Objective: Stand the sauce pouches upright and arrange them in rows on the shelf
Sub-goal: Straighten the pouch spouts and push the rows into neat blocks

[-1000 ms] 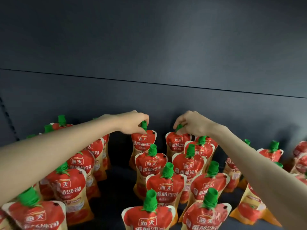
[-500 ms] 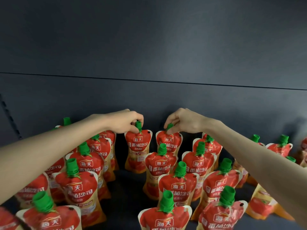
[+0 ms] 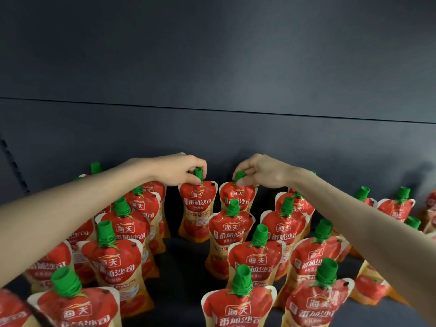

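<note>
Dim shelf (image 3: pixel 184 260), soft light.
The dark back panel (image 3: pixel 217 55) is lighter at top right. Small shiny spots sit on the red pouches (image 3: pixel 232 228). The bottom left corner is blurry, and straight lines bend.

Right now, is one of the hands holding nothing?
No, the left hand pinches one green pouch cap and the right hand pinches another.
</note>
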The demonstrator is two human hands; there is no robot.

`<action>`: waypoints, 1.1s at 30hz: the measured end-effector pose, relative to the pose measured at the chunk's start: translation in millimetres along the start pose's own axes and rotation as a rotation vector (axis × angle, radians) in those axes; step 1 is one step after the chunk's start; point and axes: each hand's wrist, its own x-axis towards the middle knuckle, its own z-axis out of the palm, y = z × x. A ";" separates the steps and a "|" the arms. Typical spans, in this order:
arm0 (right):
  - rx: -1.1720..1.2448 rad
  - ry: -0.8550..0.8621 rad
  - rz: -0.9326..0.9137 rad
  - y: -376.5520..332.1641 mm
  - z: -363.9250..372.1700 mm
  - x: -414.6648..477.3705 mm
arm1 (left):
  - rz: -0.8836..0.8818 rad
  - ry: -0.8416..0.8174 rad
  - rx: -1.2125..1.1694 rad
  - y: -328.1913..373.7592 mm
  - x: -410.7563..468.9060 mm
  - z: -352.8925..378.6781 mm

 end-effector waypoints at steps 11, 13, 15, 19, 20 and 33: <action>0.009 -0.044 0.005 0.1 -3.3 -0.1 | 0.002 -0.009 -0.007 -0.8 -1.5 -0.2; 0.053 -0.059 0.012 -0.3 -3.4 0.0 | 0.006 -0.005 -0.005 -0.3 -1.3 0.2; 0.084 -0.070 0.019 -0.7 -3.3 0.3 | 0.008 0.001 -0.005 0.0 -1.4 0.6; 0.095 -0.086 0.027 0.1 -4.1 1.6 | 0.000 -0.006 -0.003 -0.4 -1.0 0.6; 0.102 -0.093 0.031 0.3 -4.5 1.6 | 0.000 -0.005 -0.001 -0.4 -0.7 0.6; 0.043 -0.073 0.024 3.3 -4.4 2.2 | -0.019 -0.018 0.007 -2.3 1.9 -0.7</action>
